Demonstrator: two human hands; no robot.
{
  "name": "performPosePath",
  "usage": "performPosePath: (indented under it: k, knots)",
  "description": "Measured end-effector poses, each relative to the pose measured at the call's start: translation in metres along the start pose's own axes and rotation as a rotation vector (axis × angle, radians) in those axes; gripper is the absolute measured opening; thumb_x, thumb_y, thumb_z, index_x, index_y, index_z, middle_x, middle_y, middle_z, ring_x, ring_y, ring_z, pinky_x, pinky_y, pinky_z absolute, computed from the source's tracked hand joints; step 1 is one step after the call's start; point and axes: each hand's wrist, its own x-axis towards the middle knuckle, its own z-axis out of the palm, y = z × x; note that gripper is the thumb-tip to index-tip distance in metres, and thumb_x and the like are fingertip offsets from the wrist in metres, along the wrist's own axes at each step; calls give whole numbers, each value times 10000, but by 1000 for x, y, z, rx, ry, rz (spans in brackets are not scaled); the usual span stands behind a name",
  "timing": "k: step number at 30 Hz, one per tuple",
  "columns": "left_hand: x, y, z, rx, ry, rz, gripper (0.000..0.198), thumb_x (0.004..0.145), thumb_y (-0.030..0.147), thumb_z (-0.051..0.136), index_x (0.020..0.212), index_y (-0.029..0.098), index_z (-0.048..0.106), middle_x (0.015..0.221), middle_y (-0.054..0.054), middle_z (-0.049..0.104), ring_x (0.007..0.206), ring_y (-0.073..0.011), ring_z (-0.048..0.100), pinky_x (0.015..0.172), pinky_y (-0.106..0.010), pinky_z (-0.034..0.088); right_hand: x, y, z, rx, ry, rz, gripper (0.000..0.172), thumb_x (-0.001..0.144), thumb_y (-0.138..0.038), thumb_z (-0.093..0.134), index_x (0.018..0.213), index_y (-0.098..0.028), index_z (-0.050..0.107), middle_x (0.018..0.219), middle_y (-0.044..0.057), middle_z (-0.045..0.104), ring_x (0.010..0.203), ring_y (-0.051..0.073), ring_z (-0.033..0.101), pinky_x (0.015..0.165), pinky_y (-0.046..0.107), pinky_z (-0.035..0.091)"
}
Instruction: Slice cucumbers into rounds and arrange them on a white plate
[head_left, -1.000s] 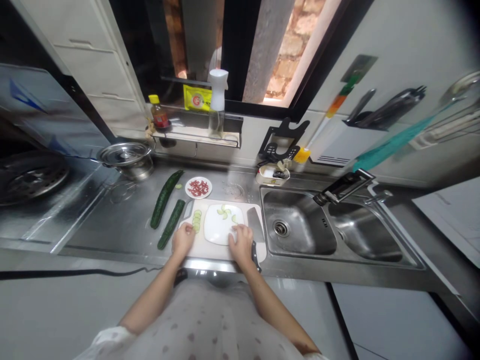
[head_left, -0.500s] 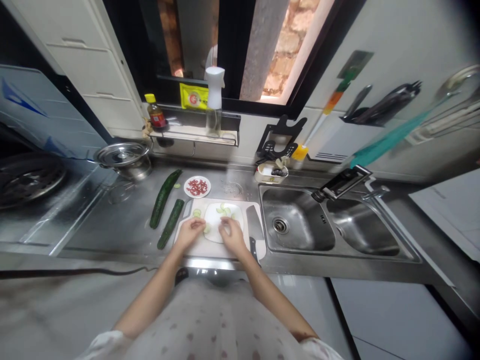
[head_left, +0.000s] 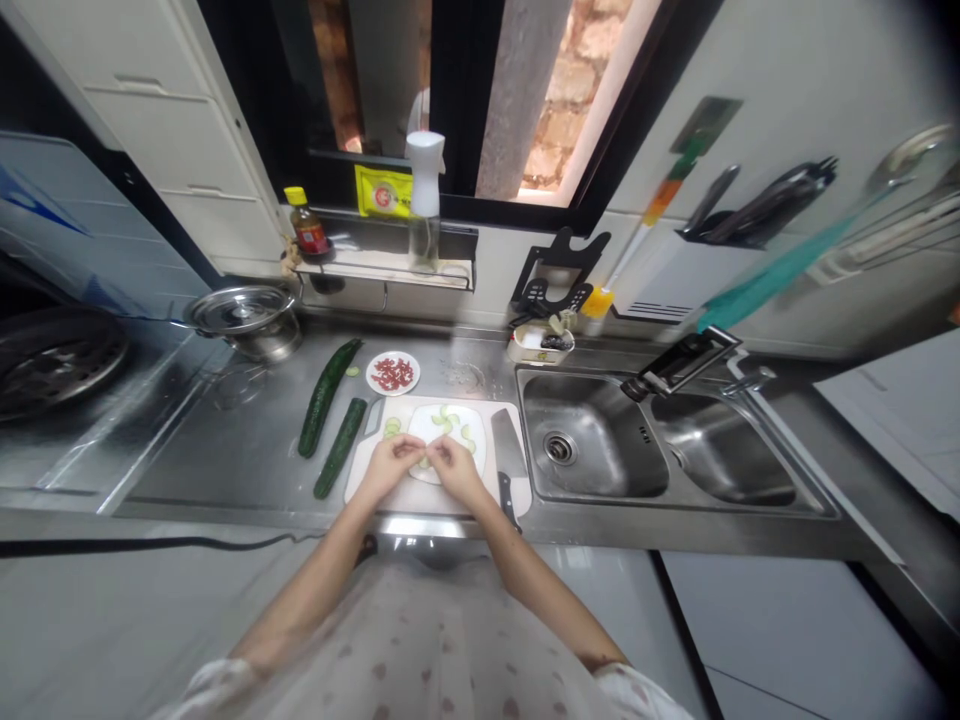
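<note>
A white cutting board (head_left: 409,495) lies on the steel counter with a white plate (head_left: 480,445) on it holding several pale green cucumber slices (head_left: 450,420). My left hand (head_left: 390,465) and my right hand (head_left: 450,468) meet over the near edge of the plate, fingers pinched together around a small cucumber slice (head_left: 424,461). A few more cucumber slices (head_left: 391,428) lie on the board to the left of the plate. A cleaver (head_left: 508,458) rests on the board's right side, handle toward me.
Two whole cucumbers (head_left: 328,395) (head_left: 341,446) lie left of the board, a small dish of red pieces (head_left: 393,373) behind it. A double sink (head_left: 600,450) and tap (head_left: 679,362) are to the right. A lidded pot (head_left: 240,318) and stove are at the left.
Both hands moved in from the board's near corners to meet over the plate's front edge, and they now pinch a slice between them. The view shifted slightly.
</note>
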Motion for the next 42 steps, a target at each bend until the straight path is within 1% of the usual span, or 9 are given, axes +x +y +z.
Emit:
performPosePath:
  k: [3, 6, 9, 13, 19, 25, 28, 34, 42]
  knots:
    - [1, -1, 0, 32, 43, -18, 306, 749, 394, 643, 910, 135, 668, 819, -59, 712, 782, -180, 656, 716, -281, 516, 1, 2, -1, 40, 6, 7, 177, 846, -327, 503, 754, -194, 574, 695, -8, 608, 675, 146, 576, 659, 255, 458]
    - [0, -1, -1, 17, 45, -89, 346, 778, 455, 593, 896, 134, 648, 730, -42, 691, 658, -138, 612, 615, -234, 467, 2, 3, -5, 47, 12, 7, 187, 846, -337, 501, 742, -194, 560, 697, -10, 592, 673, 143, 557, 666, 254, 447]
    - [-3, 2, 1, -69, -52, -236, 436, 781, 539, 565, 912, 127, 626, 641, -30, 663, 492, -92, 497, 474, -196, 352, 2, 2, -9, 42, 3, 4, 192, 848, -346, 504, 743, -194, 556, 695, -13, 584, 676, 140, 546, 670, 250, 437]
    - [-9, 6, 7, -260, -170, -425, 532, 763, 617, 567, 997, 139, 588, 656, -33, 664, 421, -62, 422, 394, -166, 191, 1, 0, -12, 38, -17, 1, 187, 852, -343, 503, 757, -191, 554, 704, -9, 586, 679, 141, 548, 670, 250, 424]
    - [-9, 8, 9, -514, -199, -582, 399, 726, 466, 695, 960, 170, 565, 714, 16, 604, 432, -23, 411, 368, -128, 138, -3, -5, -15, -45, -34, -53, 179, 878, -305, 473, 774, -193, 567, 723, -8, 595, 708, 142, 544, 697, 250, 411]
    - [-6, 8, 5, -680, -242, -617, 409, 695, 316, 746, 1032, 181, 559, 761, 22, 581, 450, -11, 434, 353, -111, 154, -4, -8, -18, -146, -72, -145, 147, 873, -242, 491, 773, -189, 584, 752, 4, 604, 757, 149, 533, 731, 253, 390]
    - [-6, 11, 5, -688, -226, -609, 442, 685, 281, 751, 1065, 178, 551, 753, 22, 576, 450, -10, 429, 356, -112, 161, -3, -9, -20, -179, -95, -185, 151, 877, -235, 506, 762, -190, 593, 776, 11, 615, 785, 153, 529, 764, 260, 381]
    - [-6, 20, 5, -520, -155, -512, 561, 647, 244, 753, 1164, 169, 547, 641, 51, 523, 468, -27, 413, 396, -132, 170, -3, -9, -21, -207, -103, -191, 142, 886, -230, 511, 793, -191, 612, 787, 12, 617, 797, 157, 529, 778, 266, 379]
    - [-5, 31, 3, -317, -113, -311, 569, 585, 277, 751, 1119, 167, 588, 576, 88, 459, 495, -51, 413, 483, -166, 262, -3, -9, -23, -142, -89, -147, 150, 865, -259, 515, 767, -186, 601, 747, 7, 604, 760, 153, 537, 747, 263, 397]
